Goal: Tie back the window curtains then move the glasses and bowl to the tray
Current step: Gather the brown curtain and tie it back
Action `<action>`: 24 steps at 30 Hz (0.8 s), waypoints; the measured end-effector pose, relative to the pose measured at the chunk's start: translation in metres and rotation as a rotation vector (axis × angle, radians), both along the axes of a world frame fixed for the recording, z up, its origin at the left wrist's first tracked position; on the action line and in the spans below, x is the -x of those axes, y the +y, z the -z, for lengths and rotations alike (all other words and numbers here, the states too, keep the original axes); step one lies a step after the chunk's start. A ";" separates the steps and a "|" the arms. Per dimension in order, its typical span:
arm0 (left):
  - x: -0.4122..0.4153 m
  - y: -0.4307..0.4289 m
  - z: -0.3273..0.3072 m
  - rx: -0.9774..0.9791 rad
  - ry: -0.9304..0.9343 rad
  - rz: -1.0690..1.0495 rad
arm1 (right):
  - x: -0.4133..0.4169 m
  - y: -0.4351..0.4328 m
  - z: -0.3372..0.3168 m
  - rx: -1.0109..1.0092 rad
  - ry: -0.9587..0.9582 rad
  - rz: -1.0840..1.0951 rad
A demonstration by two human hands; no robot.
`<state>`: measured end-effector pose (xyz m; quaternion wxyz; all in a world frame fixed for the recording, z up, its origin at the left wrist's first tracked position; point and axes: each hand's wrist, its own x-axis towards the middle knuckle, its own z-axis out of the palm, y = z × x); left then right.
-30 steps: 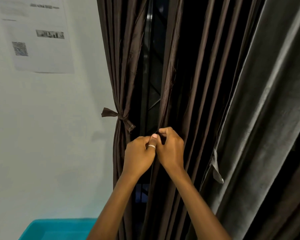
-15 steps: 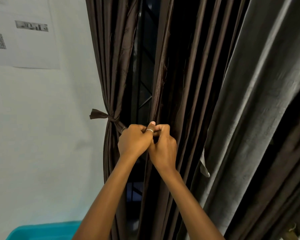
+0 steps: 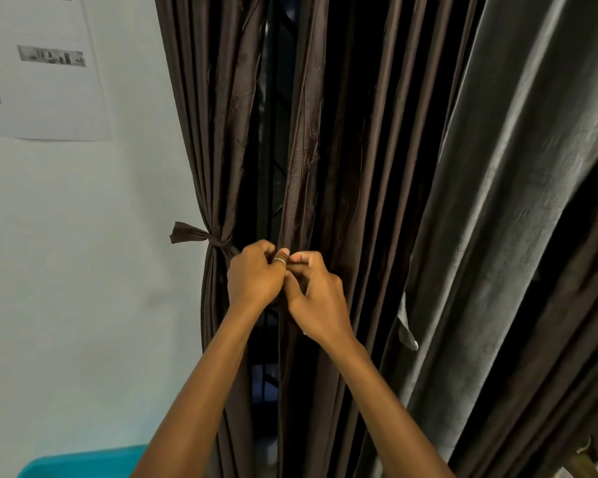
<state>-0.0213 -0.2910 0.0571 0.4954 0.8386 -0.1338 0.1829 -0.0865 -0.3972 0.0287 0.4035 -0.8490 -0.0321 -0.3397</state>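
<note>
Both hands meet at the edge of the middle curtain (image 3: 325, 150), beside a left curtain (image 3: 218, 132) that is already tied

The left hand (image 3: 256, 276) and right hand (image 3: 320, 301) touch each other, fingers curled, pinching the middle curtain's near edge; the knuckles hide whatever else lies between the fingertips, so a tie strip there cannot be made out. A ring (image 3: 279, 260) shows on the left thumb. Just left of the hands, a knotted tie (image 3: 194, 234) gathers the left curtain against the wall (image 3: 83, 270). In the dark gap between the two brown curtains only bits of a window grille (image 3: 273, 201) show. A grey curtain (image 3: 497, 201) hangs to the right, cut off by the frame. A printed sheet (image 3: 42, 81) on the wall is too blurred to read, and a teal container (image 3: 83, 464) is cropped at the bottom edge
</note>
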 end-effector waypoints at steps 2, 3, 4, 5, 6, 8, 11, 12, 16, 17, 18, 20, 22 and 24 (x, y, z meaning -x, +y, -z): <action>-0.001 0.003 0.001 0.002 -0.008 -0.003 | 0.003 -0.008 -0.007 -0.026 -0.120 0.163; -0.001 0.005 0.002 0.005 -0.009 -0.005 | 0.005 -0.014 -0.011 -0.038 -0.195 0.283; -0.002 0.007 0.002 0.006 -0.011 -0.007 | 0.007 -0.021 -0.014 -0.044 -0.257 0.401; -0.002 0.009 0.003 0.008 -0.013 -0.008 | 0.008 -0.027 -0.017 -0.040 -0.295 0.496; -0.002 0.011 0.003 0.012 -0.016 -0.007 | 0.009 -0.034 -0.019 -0.028 -0.300 0.564; -0.002 0.015 0.003 0.016 -0.024 -0.004 | 0.009 -0.043 -0.021 -0.005 -0.224 0.609; -0.001 0.016 0.003 0.024 -0.044 0.012 | 0.005 -0.051 -0.021 -0.018 -0.070 0.537; -0.001 0.017 0.004 0.028 -0.057 0.002 | 0.004 -0.055 -0.021 -0.014 -0.044 0.513; -0.003 0.033 0.008 0.057 -0.119 -0.171 | 0.004 -0.080 -0.024 -0.041 -0.013 0.549; -0.006 0.040 0.008 0.073 -0.126 -0.219 | 0.005 -0.089 -0.025 -0.064 -0.012 0.578; -0.008 0.047 0.007 0.084 -0.136 -0.253 | 0.007 -0.097 -0.027 -0.088 0.002 0.600; -0.012 0.058 0.006 0.080 -0.159 -0.276 | 0.008 -0.109 -0.027 -0.147 0.033 0.601; -0.012 0.061 0.007 0.060 -0.174 -0.283 | 0.010 -0.110 -0.025 -0.162 0.022 0.588; -0.011 0.060 0.009 0.061 -0.184 -0.298 | 0.012 -0.104 -0.020 -0.128 -0.021 0.585</action>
